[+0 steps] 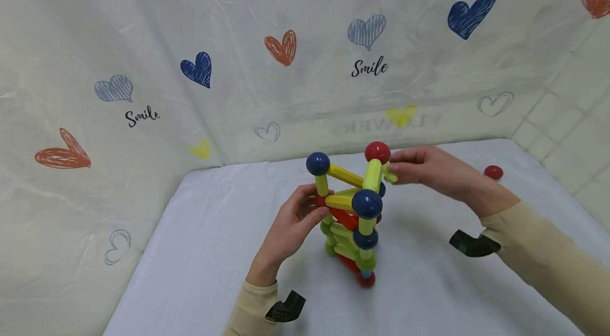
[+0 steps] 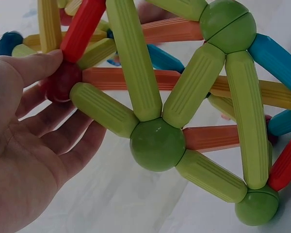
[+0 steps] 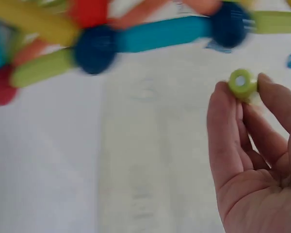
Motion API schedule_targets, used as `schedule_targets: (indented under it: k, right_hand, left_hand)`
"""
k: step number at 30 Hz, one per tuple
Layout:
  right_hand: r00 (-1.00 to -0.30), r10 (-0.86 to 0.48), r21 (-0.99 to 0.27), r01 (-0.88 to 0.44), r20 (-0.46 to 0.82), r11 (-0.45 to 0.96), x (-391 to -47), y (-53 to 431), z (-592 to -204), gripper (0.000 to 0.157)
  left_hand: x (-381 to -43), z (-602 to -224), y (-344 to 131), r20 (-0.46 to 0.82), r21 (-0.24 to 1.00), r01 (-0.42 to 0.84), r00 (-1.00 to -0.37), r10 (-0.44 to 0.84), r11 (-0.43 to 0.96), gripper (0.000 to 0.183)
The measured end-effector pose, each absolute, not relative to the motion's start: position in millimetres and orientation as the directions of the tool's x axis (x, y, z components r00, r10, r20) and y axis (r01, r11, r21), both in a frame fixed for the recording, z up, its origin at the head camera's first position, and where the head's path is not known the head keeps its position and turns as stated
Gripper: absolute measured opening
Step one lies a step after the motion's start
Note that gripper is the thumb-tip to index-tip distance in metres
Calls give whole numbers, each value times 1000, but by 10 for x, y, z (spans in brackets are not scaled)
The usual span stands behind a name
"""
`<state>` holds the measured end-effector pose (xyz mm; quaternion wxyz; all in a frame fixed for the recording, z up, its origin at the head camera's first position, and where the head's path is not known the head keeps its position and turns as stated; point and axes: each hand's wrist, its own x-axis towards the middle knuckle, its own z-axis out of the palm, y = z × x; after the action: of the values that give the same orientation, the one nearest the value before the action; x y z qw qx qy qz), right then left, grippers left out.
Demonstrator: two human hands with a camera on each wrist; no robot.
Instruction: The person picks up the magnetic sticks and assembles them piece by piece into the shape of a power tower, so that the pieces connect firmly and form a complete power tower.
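A tower of magnetic rods and balls (image 1: 366, 235) stands on the white-covered table. With thumb and fingers, my left hand (image 1: 296, 219) holds a red ball (image 2: 63, 81) on the tower's left side, where several rods meet. Yellow-green rods and green balls (image 2: 157, 144) fill much of the left wrist view. My right hand (image 1: 431, 171) pinches a short yellow-green rod (image 3: 242, 85) between thumb and fingertips, its end facing the right wrist camera. In the head view that hand is just right of the tower's top red ball (image 1: 377, 152); contact there cannot be told.
A loose red ball (image 1: 493, 172) lies on the table (image 1: 209, 251) behind the right forearm. A pale cloth backdrop (image 1: 314, 98) printed with hearts hangs behind the table's far edge. Dark wrist cameras sit at both cuffs.
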<state>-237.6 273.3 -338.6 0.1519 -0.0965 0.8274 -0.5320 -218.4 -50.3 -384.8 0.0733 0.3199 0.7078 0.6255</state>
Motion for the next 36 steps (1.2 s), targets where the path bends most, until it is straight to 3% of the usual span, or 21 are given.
schedule_targets:
  k: [5, 9, 18, 31, 36]
  right_hand:
    - [-956, -289, -945, -58, -39, 321, -2494, 2618, -2899, 51]
    - [-941, -335, -934, -81, -43, 348, -2566, 2482, -2723, 50]
    - [-846, -530, -948, -128, -49, 292, -2678, 2243, -2608, 43]
    - [-815, -567, -937, -94, -121, 335, -2661, 2173, -2495, 36]
    - [-748, -656, -939, -142, -105, 312, -2697, 2187, -2483, 32]
  left_hand:
    - [-2194, -3863, -508, 296, 932, 362, -787, 541, 16, 40]
    - [-2205, -3877, -509, 300, 931, 366, -784, 543, 14, 40]
    - [-2195, -3858, -507, 285, 937, 348, -790, 543, 13, 39]
    - [-2209, -3858, -502, 281, 932, 360, -791, 544, 42, 40]
    - [-2211, -3862, -500, 274, 936, 350, -793, 545, 38, 40]
